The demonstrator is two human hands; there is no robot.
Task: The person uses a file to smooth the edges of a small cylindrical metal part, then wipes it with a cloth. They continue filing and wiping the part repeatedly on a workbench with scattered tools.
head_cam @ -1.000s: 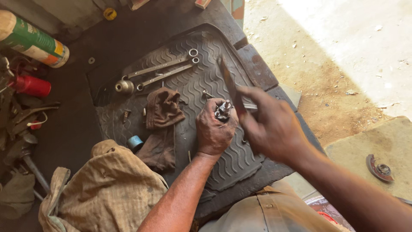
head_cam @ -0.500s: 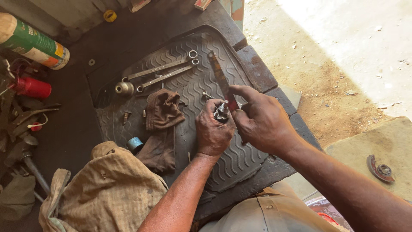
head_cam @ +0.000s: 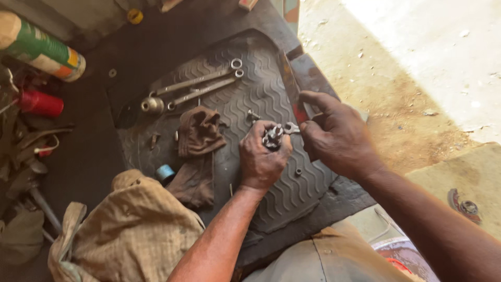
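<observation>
Ribbed rubber mat (head_cam: 292, 198) on the floor. Left hand (head_cam: 261, 159) fisted round a small metal part (head_cam: 272, 137) over mat centre; right hand (head_cam: 336, 138) pinches a small spanner (head_cam: 290, 128) on it. Best: seat spanner square, grip steady, short turns.

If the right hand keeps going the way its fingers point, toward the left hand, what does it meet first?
Most likely the small wrench sticking out of the metal part gripped in the left hand; the right hand sits right beside it, though depth is uncertain.
</observation>
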